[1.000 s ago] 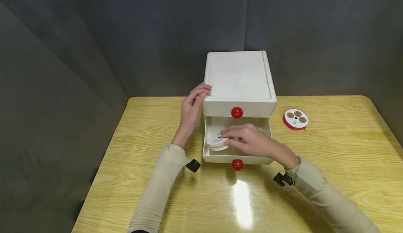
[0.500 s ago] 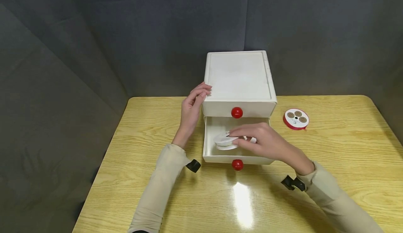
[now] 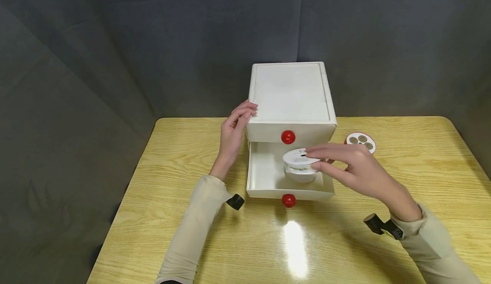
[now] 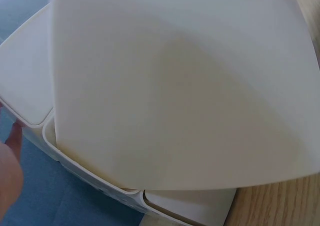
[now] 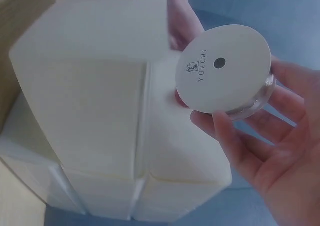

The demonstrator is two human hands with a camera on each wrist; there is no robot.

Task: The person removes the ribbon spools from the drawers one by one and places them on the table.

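Observation:
A white drawer cabinet (image 3: 289, 92) with red knobs stands on the table, its lower drawer (image 3: 264, 171) pulled out. My right hand (image 3: 358, 169) pinches a white ribbon spool (image 3: 300, 159) between thumb and fingers, in front of and over the drawer's right part. In the right wrist view the spool (image 5: 232, 80) shows a printed flat face with a small centre hole. My left hand (image 3: 232, 137) rests against the cabinet's upper left edge, fingertips on the top. Only part of the left hand (image 4: 10, 171) appears in the left wrist view.
A ribbon spool with red ribbon (image 3: 360, 140) lies on the wooden table (image 3: 414, 169) right of the cabinet, partly covered by my right hand. The upper drawer (image 3: 268, 132) is closed. A dark curtain (image 3: 192, 53) hangs behind the table.
My right hand has lifted the white ribbon spool up from the drawer's left part and moved it to the right. The left hand and the cabinet have stayed put.

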